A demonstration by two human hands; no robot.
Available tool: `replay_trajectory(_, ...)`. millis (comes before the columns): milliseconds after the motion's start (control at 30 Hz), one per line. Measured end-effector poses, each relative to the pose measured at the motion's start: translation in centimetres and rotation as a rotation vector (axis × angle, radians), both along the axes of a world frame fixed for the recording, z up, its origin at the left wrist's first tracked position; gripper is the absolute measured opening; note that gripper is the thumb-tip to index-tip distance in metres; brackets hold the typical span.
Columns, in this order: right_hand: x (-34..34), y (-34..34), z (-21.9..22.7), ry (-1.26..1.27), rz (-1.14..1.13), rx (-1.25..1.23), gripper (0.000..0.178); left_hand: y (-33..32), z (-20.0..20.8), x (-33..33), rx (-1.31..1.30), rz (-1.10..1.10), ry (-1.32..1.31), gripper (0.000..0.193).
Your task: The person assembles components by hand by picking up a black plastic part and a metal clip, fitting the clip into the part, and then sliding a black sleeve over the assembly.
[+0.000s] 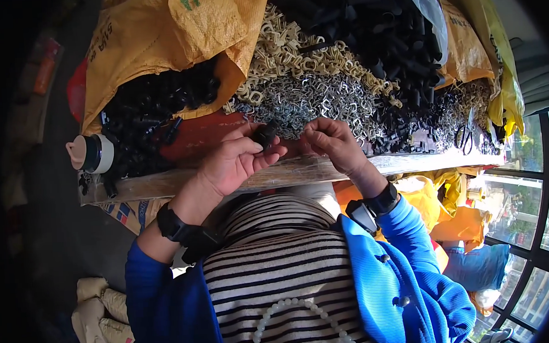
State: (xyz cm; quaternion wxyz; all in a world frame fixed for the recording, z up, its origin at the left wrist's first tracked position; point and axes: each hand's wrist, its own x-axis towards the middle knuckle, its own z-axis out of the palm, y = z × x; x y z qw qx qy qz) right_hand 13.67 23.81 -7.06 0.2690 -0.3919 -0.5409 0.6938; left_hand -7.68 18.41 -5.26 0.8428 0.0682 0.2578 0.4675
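Observation:
My left hand (228, 165) is closed around a short black cylindrical plastic part (265, 134), held between thumb and fingers above the table's near edge. Just to its right, my right hand (342, 149) has thumb and forefinger pinched together. Whatever sits in that pinch is too small to make out. Right behind both hands lies a heap of small grey metal pieces (282, 116), which look like springs. Beyond it spreads a pile of shiny silver metal clips (329, 95), with cream-coloured plastic clips (281, 48) farther back.
Black plastic parts (146, 100) spill from a yellow woven sack (176, 28) at left, beside a white cup with a pink lid (105, 153). Black tubes (391, 34) are heaped at the back right. Scissors (465, 137) lie on the right. The table's wooden edge (421, 162) runs before me.

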Motion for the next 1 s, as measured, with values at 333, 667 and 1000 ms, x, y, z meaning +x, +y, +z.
replay_trajectory(333, -1.0, 0.0, 0.6, 0.213, -0.008, -0.237, 0.011, 1.4, 0.2, 2.7, 0.164, 0.012, 0.402, 0.026)
replay_trajectory(667, -1.3, 0.2, 0.6, 0.328, 0.054, -0.290, 0.015, 2.5, -0.9, 3.4, 0.523, 0.030, 0.827, 0.008)
replay_trajectory(1000, -2.0, -0.2, 0.8, 0.045, -0.074, 0.161, 0.013, 3.2, -1.0, 3.9, 0.314, 0.048, 0.743, 0.010)
